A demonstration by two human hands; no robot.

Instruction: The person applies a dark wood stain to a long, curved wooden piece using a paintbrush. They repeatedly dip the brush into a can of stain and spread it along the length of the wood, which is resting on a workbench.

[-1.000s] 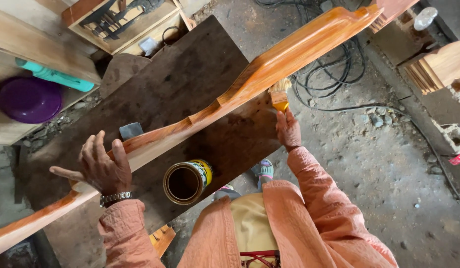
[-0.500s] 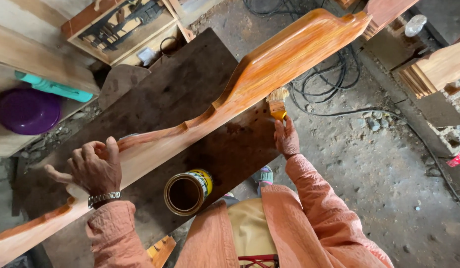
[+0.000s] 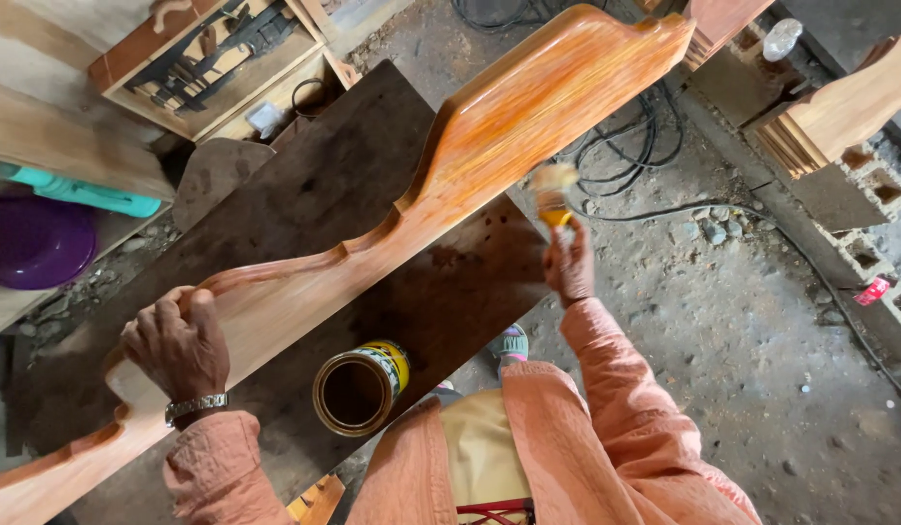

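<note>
A long carved wooden board (image 3: 489, 156), glossy orange with a curved profile, runs from the bottom left to the top right over a dark work board (image 3: 372, 194). My left hand (image 3: 178, 345), with a wristwatch, grips the board's upper edge near its lower left end. My right hand (image 3: 570, 264) holds a small paintbrush (image 3: 552, 190) with its bristles up, just off the board's lower edge. An open tin of dark varnish (image 3: 358, 387) stands on the dark board between my arms.
A purple bowl (image 3: 32, 243) and a teal tool handle (image 3: 81, 192) lie at the left. A wooden tray with dark parts (image 3: 217, 58) sits at top left. Black cables (image 3: 625, 136) trail over the concrete floor. Stacked wood pieces (image 3: 839, 107) and hollow blocks stand at the right.
The carved board has tilted so its broad face shows more. My left hand's fingers have curled over its edge. My right hand with the brush has moved up and right along the board.
</note>
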